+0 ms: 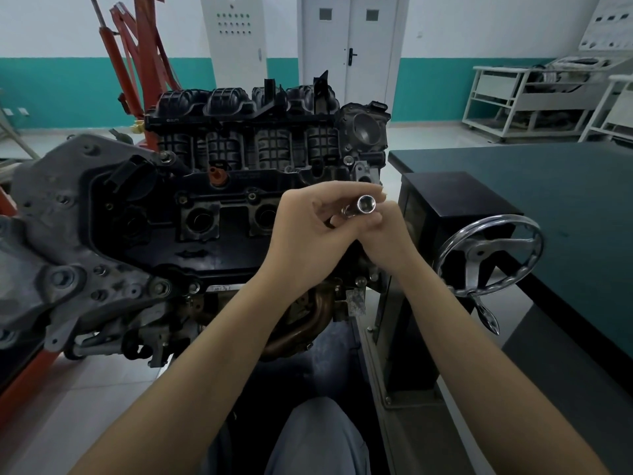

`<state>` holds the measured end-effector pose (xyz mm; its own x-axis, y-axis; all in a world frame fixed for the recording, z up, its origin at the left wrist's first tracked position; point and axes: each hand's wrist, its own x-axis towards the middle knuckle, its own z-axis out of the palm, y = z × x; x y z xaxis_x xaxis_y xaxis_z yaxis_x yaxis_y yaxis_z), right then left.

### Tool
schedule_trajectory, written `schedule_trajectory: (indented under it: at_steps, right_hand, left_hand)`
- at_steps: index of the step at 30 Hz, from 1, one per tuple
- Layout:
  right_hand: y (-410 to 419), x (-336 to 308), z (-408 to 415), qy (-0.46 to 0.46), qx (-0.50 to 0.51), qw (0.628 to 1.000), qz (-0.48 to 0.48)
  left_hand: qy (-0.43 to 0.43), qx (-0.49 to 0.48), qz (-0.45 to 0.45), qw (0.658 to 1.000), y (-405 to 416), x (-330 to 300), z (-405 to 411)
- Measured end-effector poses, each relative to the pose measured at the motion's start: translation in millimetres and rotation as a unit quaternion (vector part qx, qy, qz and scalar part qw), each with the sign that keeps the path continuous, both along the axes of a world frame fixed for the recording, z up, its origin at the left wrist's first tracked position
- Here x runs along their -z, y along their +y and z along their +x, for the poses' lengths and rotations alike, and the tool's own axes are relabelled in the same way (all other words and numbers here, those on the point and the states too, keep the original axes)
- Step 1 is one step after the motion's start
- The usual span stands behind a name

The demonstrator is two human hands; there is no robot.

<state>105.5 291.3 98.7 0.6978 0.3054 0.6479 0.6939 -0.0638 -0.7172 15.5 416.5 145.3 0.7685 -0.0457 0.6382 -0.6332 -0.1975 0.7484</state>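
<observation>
Socket (365, 203) is held up in front of the engine (239, 186), open mouth toward you, with the grip of your left hand (308, 231) and your right hand (382, 234) both clamped on it by curled fingertips. Steady it with one hand and turn with the other, keeping it clear of the engine's open wells.

Before you stands an engine (154, 214) on its stand, with the black intake manifold (246, 132) along its top and the throttle body (366, 128) at the manifold's right end. To your right, a chrome handwheel (478, 251) sits just beside the dark green desk (548, 200). Behind them you see a red engine hoist (144, 56), a white cabinet (234, 39) and a double door (349, 46).
</observation>
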Motion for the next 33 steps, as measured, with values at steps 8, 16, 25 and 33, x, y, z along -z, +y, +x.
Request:
schedule_trajectory:
  at_steps: [8, 16, 25, 33]
  right_hand:
    - [2.0, 0.4, -2.1, -0.013, 0.004, 1.000, 0.009]
    - [2.6, 0.7, 0.9, -0.011, 0.005, 1.000, 0.023]
    - [0.0, -0.6, 1.3, -0.014, 0.009, 1.000, 0.010]
    - [2.4, -0.9, 0.8, -0.014, -0.012, 1.000, -0.005]
  left_hand:
    - [-0.026, -0.066, 0.022, 0.997, -0.9, 1.1, -1.2]
    - [-0.032, -0.034, 0.052, 0.998, 4.8, -1.2, 0.5]
    - [-0.022, 0.023, 0.067, 0.997, 7.8, 0.4, 1.3]
    - [-0.034, -0.050, 0.046, 0.997, 7.5, 2.2, 3.2]
